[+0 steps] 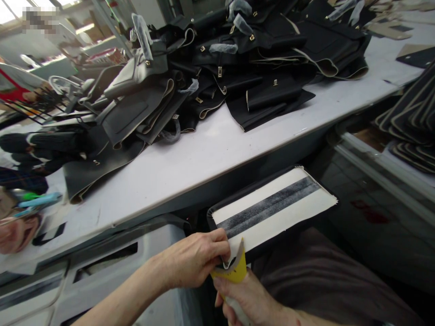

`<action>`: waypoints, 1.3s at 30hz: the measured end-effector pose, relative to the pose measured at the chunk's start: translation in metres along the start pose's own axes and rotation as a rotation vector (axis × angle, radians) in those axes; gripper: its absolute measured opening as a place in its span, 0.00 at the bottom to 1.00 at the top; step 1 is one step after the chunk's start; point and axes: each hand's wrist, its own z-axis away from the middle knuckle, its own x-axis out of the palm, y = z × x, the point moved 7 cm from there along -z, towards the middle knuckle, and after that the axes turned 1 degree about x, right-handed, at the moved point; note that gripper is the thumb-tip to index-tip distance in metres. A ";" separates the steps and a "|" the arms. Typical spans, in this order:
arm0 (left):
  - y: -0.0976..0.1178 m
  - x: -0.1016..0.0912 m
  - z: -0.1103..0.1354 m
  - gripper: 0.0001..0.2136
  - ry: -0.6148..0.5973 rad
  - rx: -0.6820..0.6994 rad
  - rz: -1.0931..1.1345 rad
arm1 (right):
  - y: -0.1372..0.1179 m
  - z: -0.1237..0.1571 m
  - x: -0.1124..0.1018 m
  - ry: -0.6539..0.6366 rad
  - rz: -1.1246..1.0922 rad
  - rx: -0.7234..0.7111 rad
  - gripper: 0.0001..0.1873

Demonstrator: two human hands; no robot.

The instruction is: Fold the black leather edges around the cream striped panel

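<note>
The left hand (202,254) pinches the near corner of a black-edged white panel (267,210), the right hand (245,290) wrapped around a yellow-headed tool (237,272).

A cream panel (288,214) before you, edged in black, carries a charcoal band (268,206) mottled with chalky grey. Your hand tool (234,274) shows bright yellow below a greyish curved lip, with an off-white handle (238,310). Black leather bag pieces (277,99), trimmed in pale tan and dotted with gold-coloured clasps (219,71), darken your white tabletop (210,154). Black stacked panels (414,115) to your right bear fine beige outlines; your lap's cloth (316,271) is brownish grey.
</note>
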 end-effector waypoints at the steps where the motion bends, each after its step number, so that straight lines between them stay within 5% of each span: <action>1: 0.000 0.000 0.000 0.09 -0.001 0.005 0.000 | -0.001 -0.001 0.001 0.001 -0.003 -0.006 0.32; 18: -0.009 -0.005 -0.003 0.08 -0.007 0.016 -0.001 | -0.003 -0.018 0.016 -0.031 -0.098 -0.057 0.40; 26: -0.005 -0.006 -0.003 0.06 -0.001 0.048 0.060 | -0.005 -0.014 0.009 0.055 -0.131 -0.079 0.39; 32: 0.002 -0.006 -0.004 0.04 0.036 0.052 -0.152 | 0.000 -0.013 0.006 0.044 -0.169 -0.075 0.40; 39: 0.001 -0.004 -0.006 0.04 0.055 0.000 -0.134 | 0.002 -0.010 0.004 0.044 -0.198 -0.004 0.38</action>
